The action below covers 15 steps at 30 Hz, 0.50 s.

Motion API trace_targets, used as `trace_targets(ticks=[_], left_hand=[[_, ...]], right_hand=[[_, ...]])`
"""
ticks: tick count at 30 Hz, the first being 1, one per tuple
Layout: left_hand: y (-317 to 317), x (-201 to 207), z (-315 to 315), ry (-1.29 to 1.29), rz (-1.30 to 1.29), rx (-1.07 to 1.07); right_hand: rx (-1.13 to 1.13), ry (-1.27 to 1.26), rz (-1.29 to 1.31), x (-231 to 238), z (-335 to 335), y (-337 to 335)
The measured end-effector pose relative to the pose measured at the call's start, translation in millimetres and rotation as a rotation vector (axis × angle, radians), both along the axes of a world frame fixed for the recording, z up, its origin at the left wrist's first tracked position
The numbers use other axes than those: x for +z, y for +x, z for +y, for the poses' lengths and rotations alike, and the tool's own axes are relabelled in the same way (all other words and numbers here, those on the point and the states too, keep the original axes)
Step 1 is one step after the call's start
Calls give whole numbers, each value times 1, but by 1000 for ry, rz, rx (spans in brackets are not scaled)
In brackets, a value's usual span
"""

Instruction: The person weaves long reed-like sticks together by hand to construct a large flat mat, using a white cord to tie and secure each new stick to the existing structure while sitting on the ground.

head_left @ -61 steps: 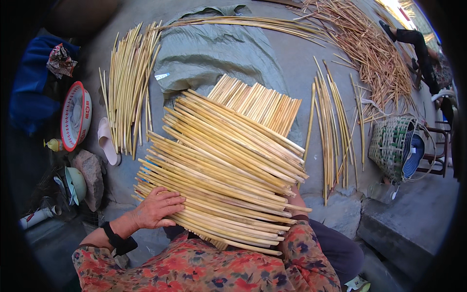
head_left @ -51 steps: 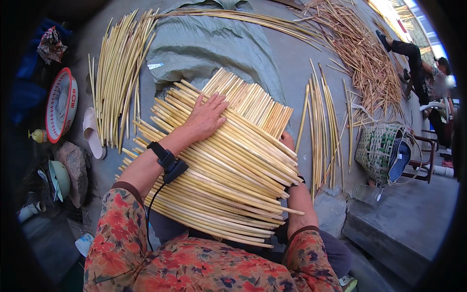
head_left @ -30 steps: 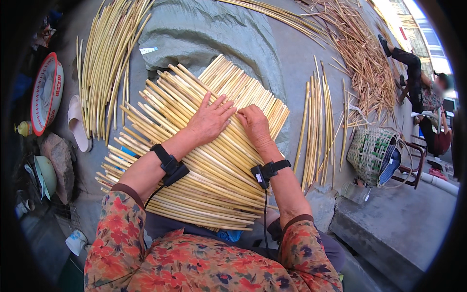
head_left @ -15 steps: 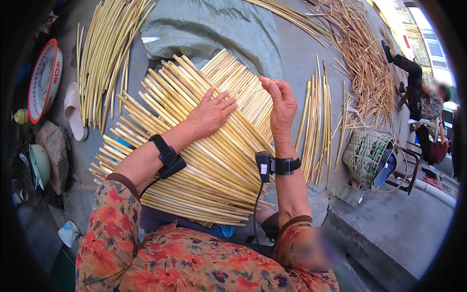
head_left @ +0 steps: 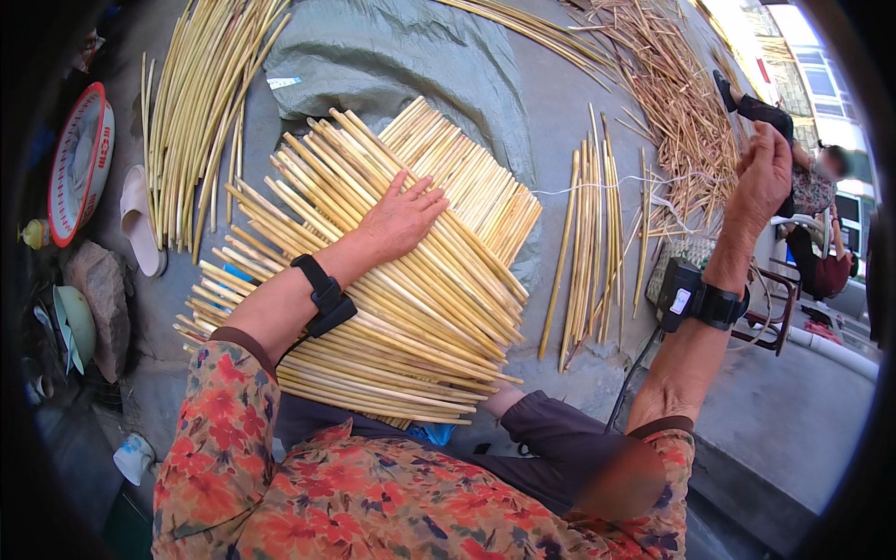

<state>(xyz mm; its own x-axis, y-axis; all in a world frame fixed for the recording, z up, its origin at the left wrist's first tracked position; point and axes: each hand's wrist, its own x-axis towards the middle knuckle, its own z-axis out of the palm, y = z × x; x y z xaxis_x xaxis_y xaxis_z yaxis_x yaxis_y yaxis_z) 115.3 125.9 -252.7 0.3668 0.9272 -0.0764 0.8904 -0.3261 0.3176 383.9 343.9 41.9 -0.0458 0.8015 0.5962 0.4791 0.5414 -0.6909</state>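
A fan-shaped panel of pale peeled stalks (head_left: 392, 303), laid side by side, covers my lap, and a second woven layer shows at its far side. My left hand (head_left: 401, 222) rests flat on the stalks, fingers spread. Well out to the right, my right hand (head_left: 765, 173) is raised with its fingers pinched together. A thin white string (head_left: 616, 178) stretches from the panel's right edge toward this hand. Its end is hidden in the fingers. Both wrists wear black straps with small boxes.
Loose stalks (head_left: 210, 103) lie at far left, with more stalks (head_left: 588, 233) right of the panel. A grey-green sheet (head_left: 401, 47) is beyond. At left are an enamel basin (head_left: 107, 154), slipper (head_left: 138, 224) and rock (head_left: 101, 299). Another person (head_left: 821, 191) sits at far right.
My right hand has swept far to the right, away from the panel, and the string is now drawn out taut behind it. The left hand stays on the stalks.
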Motion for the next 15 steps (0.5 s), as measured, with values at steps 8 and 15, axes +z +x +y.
trace_targets(ticks=[8, 15], left_hand=[[1, 1, -3, 12, -10, 34], [-1, -2, -3, 49, -63, 23]], right_hand=[[476, -751, -918, -256, -113, -98], [552, -752, -753, -256, -120, -97]])
